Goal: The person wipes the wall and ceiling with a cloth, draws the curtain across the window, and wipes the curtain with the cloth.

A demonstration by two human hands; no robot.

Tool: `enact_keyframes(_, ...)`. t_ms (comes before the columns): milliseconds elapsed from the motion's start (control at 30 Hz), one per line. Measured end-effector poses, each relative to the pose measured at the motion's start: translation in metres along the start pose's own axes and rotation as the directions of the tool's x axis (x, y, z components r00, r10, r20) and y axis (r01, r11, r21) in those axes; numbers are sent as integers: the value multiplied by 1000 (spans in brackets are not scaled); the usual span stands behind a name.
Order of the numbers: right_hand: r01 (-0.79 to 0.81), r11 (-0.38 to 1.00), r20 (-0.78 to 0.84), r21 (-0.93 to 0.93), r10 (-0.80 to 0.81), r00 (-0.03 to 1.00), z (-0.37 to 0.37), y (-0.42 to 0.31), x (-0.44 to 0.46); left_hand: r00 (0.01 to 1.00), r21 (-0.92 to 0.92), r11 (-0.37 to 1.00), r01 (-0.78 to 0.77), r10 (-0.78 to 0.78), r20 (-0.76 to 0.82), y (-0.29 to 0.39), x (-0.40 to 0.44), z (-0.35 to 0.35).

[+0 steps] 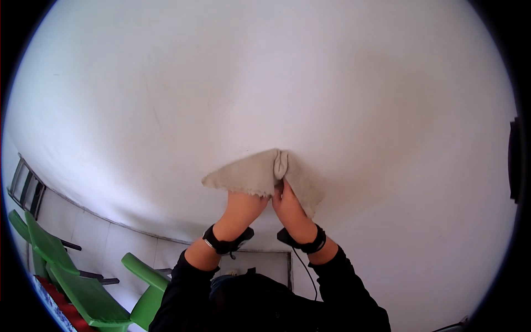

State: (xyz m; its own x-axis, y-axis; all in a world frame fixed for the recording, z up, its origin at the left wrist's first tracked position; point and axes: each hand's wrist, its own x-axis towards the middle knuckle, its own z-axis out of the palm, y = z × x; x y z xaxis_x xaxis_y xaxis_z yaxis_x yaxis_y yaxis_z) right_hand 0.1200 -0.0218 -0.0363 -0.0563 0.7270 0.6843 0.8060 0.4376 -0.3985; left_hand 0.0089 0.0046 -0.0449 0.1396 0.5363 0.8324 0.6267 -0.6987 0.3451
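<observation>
A beige-grey cloth [243,174] with a ragged edge is held up in front of me, gathered at its middle and draping down on both sides. My left hand [264,198] is mostly covered by the left flap, with its fingers hidden in the folds. Close beside it, my right hand [280,197] grips the cloth from below at the central fold, its fingers partly showing. The two hands are almost touching. Black straps with small devices sit around both wrists.
A broad white wall [332,83] fills the view behind the cloth. Green chairs [88,293] stand at the lower left, near a dark metal frame [25,182]. A black object [514,160] shows at the right edge. A thin cable [307,271] hangs by my right forearm.
</observation>
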Motion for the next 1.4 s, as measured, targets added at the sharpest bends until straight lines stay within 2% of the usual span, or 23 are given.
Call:
enact_keyframes(100, 72, 997, -62, -28, -73, 995, 2, 7, 1, 1000, -7, 1000, 19, -19, -4, 3, 6, -4)
enact_keyframes(167, 90, 993, -23, 71, -88, 996, 1, 12, 5, 999, 24, 1000, 18, -19, 40, -2, 8, -6)
enact_keyframes(200, 80, 994, -26, 73, -78, 997, -4, 7, 9, 997, 52, 999, 10, -14, 71, -2, 11, -6)
enact_keyframes(267, -9, 996, 78, 87, 2, 997, -22, -11, 21, 998, 26, 1000, -15, 13, 63, 0, 17, -7)
enact_keyframes(400, -74, 992, 27, 106, 71, 997, 6, 17, -6, 996, 59, 998, -17, 12, 86, 5, 4, 2)
enact_keyframes(433, 19, 1000, -37, -1, -19, 999, 9, 19, -12, 996, 62, 998, -32, 26, 91, 7, -2, 0)
enact_keyframes(467, 104, 988, -91, -115, -115, 989, 19, 24, -21, 987, 0, 999, 35, -34, 155, 3, -13, 1)
enact_keyframes(500, 70, 994, -31, -86, -73, 997, 20, 26, -24, 970, -56, 993, 104, -89, 227, 3, -15, 0)
enact_keyframes(533, 51, 995, -42, -83, -55, 998, 22, 27, -27, 967, -55, 994, 93, -77, 244, 0, -18, 2)
enact_keyframes(600, 108, 988, -82, -110, -117, 990, 21, 27, -29, 985, -81, 991, 110, -97, 145, -4, -29, 5)
enact_keyframes(633, 88, 990, -87, -112, -98, 991, 17, 25, -27, 983, -87, 991, 104, -89, 163, -2, -29, 3)
enact_keyframes(733, 119, 988, -67, -101, -126, 990, -8, 12, 1, 997, 13, 1000, 25, -26, 67, 5, 0, -11)
enact_keyframes(800, 144, 987, -92, -75, -150, 984, -20, 5, 12, 986, -42, 989, 138, -134, 95, 9, 12, -14)
enact_keyframes(867, 114, 993, -113, -28, -117, 987, -11, 9, 11, 997, -20, 998, 56, -55, 60, 2, 15, -14)
enact_keyframes(967, 34, 998, -110, 46, -29, 994, 10, 28, -8, 985, -56, 994, 92, -83, 154, 1, 8, -6)
enact_keyframes(1033, -41, 995, -110, 93, 51, 993, 17, 38, -10, 986, 62, 994, -85, 75, 151, -6, -2, 9)
enact_keyframes(1100, 77, 991, -148, -108, -93, 985, 13, 52, -12, 982, -3, 999, -41, 41, 184, -7, -2, 19)
enact_keyframes(1200, 94, 987, -229, -133, -123, 966, -9, 56, -5, 966, -106, 994, 27, 2, 259, 0, -4, 24)
enact_keyframes(1233, 48, 999, -234, -4, -47, 971, -18, 46, 1, 976, -93, 996, 1, 20, 217, 1, -1, 22)
enact_keyframes(1267, 36, 999, -245, -6, -36, 969, -24, 39, -1, 984, -84, 996, -23, 38, 176, 4, 0, 21)
enact_keyframes(1300, -49, 998, -216, 39, 56, 975, -27, 33, 2, 976, -103, 994, 23, 0, 218, 5, 4, 20)
enact_keyframes(1333, -135, 988, -191, 80, 148, 970, -29, 29, 5, 971, -112, 994, -3, 30, 236, 4, 7, 20)
enact_keyframes(1400, -197, 979, -193, 51, 203, 960, -10, 28, -4, 978, -15, 999, -35, 38, 206, -2, 8, 17)
